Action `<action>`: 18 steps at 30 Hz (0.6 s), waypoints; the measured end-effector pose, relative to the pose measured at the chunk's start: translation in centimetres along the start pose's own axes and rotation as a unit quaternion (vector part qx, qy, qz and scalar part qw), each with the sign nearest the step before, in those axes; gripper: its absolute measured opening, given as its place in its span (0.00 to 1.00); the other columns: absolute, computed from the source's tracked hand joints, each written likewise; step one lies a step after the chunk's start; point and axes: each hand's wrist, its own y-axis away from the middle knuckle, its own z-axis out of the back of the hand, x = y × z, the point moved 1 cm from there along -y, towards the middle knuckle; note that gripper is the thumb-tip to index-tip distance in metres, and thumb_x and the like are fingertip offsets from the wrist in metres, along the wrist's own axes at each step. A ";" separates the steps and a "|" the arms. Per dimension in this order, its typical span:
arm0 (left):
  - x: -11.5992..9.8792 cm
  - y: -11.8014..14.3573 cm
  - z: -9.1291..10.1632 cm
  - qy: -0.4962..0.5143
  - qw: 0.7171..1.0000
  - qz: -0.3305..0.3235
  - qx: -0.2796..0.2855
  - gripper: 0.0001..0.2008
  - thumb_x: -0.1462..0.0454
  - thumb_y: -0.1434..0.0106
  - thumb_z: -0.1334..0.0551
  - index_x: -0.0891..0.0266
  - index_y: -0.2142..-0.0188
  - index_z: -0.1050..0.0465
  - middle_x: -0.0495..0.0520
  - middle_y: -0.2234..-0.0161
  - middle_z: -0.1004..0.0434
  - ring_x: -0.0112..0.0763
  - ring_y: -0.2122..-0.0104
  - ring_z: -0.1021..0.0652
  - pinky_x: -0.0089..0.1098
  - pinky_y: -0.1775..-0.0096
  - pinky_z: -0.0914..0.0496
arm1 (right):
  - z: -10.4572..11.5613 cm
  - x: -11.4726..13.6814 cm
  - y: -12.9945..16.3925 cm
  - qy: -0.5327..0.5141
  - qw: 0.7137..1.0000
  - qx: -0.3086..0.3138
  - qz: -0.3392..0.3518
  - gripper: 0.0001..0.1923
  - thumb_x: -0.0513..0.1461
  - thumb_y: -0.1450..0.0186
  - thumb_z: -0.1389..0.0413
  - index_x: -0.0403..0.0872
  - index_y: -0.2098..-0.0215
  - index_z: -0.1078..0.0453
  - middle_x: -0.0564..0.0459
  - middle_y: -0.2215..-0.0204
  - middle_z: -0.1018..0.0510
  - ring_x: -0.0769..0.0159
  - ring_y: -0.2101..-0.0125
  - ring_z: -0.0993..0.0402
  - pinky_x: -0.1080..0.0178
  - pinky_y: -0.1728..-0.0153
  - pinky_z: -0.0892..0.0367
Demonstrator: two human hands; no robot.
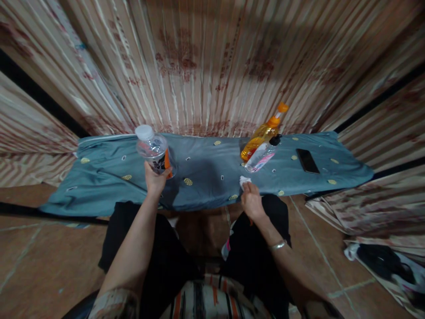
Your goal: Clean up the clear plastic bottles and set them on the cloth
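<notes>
My left hand (156, 178) is wrapped round the lower part of a clear plastic bottle (153, 148) with a white cap and an orange and black label. The bottle stands about upright over the left part of the cloth. My right hand (252, 200), fingers pinched together, holds a small crumpled white tissue (245, 180) near the cloth's front edge. Just beyond it are a clear bottle (260, 157) with a black top and pink marking, and an amber pump bottle (260, 138) with an orange pump head.
A grey-green cloth (206, 190) with pineapple prints covers the narrow surface before me. A dark phone (307, 161) lies on its right part. Striped curtains (199, 66) hang behind and at both sides. Dark poles (381, 97) slant at the sides. A black and white item (385, 263) rests at lower right.
</notes>
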 end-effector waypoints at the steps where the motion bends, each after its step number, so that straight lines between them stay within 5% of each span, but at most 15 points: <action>1: 0.1 0.0 0.0 -0.003 1.000 0.004 -0.001 0.35 0.62 0.59 0.23 0.61 0.53 0.35 0.54 0.58 0.25 0.47 0.54 0.21 0.52 0.45 0.28 | -1.0 1.5 1.5 -0.009 1.000 0.015 0.021 0.26 0.31 0.37 0.53 0.40 0.42 0.27 0.32 0.44 0.24 0.45 0.39 0.31 0.40 0.35 0.37; 5: 0.8 0.3 0.3 -0.014 1.000 0.019 -0.003 0.36 0.62 0.61 0.22 0.61 0.53 0.34 0.55 0.57 0.26 0.48 0.52 0.22 0.53 0.43 0.30 | -3.6 6.8 4.9 -0.107 0.981 0.092 0.134 0.27 0.33 0.33 0.54 0.46 0.39 0.29 0.41 0.40 0.25 0.52 0.38 0.31 0.43 0.36 0.33; 13: 2.2 0.9 0.7 0.014 0.999 0.035 0.017 0.45 0.66 0.60 0.21 0.56 0.43 0.36 0.62 0.43 0.28 0.52 0.40 0.27 0.50 0.42 0.30 | -5.0 9.5 -3.9 -0.143 0.988 0.043 0.044 0.28 0.31 0.36 0.53 0.42 0.38 0.30 0.36 0.39 0.26 0.49 0.37 0.32 0.40 0.35 0.38; 18: 2.7 1.4 0.9 0.030 0.998 0.030 0.040 0.48 0.66 0.59 0.21 0.58 0.40 0.39 0.67 0.40 0.30 0.54 0.38 0.28 0.53 0.38 0.33 | -6.8 12.0 -1.7 -0.168 0.958 0.174 0.157 0.27 0.31 0.38 0.49 0.45 0.42 0.26 0.41 0.40 0.24 0.52 0.38 0.29 0.45 0.35 0.36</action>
